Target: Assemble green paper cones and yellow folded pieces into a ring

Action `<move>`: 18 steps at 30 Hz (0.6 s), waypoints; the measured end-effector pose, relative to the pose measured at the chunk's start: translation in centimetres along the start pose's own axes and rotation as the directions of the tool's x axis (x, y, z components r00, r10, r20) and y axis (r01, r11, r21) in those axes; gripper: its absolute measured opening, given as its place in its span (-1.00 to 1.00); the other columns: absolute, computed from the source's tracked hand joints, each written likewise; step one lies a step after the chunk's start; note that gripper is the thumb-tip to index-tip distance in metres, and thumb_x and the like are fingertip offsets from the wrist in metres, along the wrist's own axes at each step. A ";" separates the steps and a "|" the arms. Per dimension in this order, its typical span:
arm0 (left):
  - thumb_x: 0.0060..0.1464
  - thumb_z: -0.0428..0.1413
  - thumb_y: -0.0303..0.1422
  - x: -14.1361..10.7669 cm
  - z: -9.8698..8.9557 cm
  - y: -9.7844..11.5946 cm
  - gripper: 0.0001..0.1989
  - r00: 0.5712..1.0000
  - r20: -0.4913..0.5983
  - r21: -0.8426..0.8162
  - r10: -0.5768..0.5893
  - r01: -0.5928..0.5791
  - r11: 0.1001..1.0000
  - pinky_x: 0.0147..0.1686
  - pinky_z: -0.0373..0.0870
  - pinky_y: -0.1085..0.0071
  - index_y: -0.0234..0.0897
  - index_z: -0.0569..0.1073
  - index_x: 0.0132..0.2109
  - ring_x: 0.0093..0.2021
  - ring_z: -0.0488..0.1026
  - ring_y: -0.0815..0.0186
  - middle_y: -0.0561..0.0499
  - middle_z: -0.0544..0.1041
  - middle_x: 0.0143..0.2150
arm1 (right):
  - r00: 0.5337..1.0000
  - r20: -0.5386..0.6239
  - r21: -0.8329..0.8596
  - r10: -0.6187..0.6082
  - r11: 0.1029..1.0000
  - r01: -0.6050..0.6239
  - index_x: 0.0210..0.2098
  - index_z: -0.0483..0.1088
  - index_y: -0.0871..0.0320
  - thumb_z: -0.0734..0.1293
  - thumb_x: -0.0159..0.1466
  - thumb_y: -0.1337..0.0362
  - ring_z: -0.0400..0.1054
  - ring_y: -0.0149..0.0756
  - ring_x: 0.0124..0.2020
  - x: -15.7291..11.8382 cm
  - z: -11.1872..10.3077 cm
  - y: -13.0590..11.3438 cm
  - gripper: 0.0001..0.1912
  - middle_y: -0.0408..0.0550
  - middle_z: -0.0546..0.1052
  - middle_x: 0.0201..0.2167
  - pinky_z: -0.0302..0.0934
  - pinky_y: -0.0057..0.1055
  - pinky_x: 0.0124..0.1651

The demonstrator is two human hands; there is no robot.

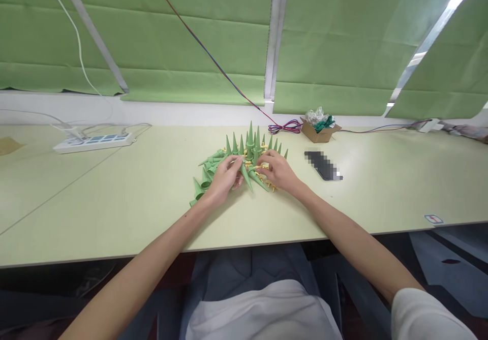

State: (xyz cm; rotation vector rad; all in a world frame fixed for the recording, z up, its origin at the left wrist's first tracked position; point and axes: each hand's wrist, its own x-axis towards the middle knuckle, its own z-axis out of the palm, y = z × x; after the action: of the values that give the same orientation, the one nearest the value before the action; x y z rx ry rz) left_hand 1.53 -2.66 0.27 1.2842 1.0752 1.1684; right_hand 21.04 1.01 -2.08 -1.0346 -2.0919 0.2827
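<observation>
My left hand (225, 180) is closed, with a pointed green plastic cone (246, 178) between thumb and fingers, its tip slanting down toward me. Just to the right, the fingers of my right hand (279, 171) pinch together at a small yellow piece (261, 167). Another green cone (259, 179) lies below those fingertips. Behind both hands, several green cones (250, 144) stand point up in a cluster. More hollow cones (206, 178) lie on their sides to the left, partly covered by my left hand. Small yellow pieces (271, 185) are scattered among and beside the cones.
A small cardboard box (318, 134) with clear plastic and green material stands at the back. In front of it lies a dark, pixelated flat object (324, 165). Coiled red-blue wire (285, 127) rests by the wall. A white power strip (95, 142) sits at the left.
</observation>
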 end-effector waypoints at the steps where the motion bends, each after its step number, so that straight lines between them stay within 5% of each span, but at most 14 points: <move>1: 0.22 0.12 -0.08 0.0 0.0 0.0 -0.71 1.000 -0.002 0.014 0.000 0.001 1.000 -0.67 -0.01 0.52 -0.21 0.40 -0.14 -0.64 0.18 0.43 0.14 0.26 -0.58 | 0.999 -0.023 0.038 -0.026 0.999 0.027 -0.23 0.46 0.16 0.36 0.29 0.30 0.29 -0.35 -0.33 0.0 0.0 -0.2 -0.93 0.00 0.43 -0.17 0.17 -0.44 -0.27; 7: 0.19 0.14 -0.05 -0.3 0.2 0.3 -0.67 1.000 0.003 0.067 0.007 -0.007 0.998 -0.67 -0.03 0.52 -0.22 0.40 -0.14 -0.65 0.14 0.44 0.17 0.20 -0.61 | 0.991 -0.075 0.151 -0.112 0.981 0.122 -0.28 0.40 0.15 0.31 0.35 0.18 0.22 -0.42 -0.47 0.1 -0.1 -1.3 -0.83 -0.11 0.48 -0.38 0.13 -0.48 -0.35; 18: 0.16 0.15 0.01 -0.2 0.2 0.1 -0.64 0.998 0.000 0.122 0.068 -0.067 0.990 -0.68 0.01 0.50 -0.20 0.43 -0.15 -0.67 0.15 0.42 0.18 0.20 -0.64 | 0.995 -0.018 0.060 -0.095 0.994 0.096 -0.21 0.50 0.16 0.28 0.38 0.10 0.23 -0.40 -0.49 0.0 0.0 -1.7 -0.73 -0.01 0.55 -0.29 0.17 -0.42 -0.26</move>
State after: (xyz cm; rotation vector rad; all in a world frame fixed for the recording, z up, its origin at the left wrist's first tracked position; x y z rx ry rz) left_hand 1.71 -2.89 0.36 1.4230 1.1284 1.1713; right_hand 20.05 -0.09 -1.28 -0.8953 -2.0996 0.2879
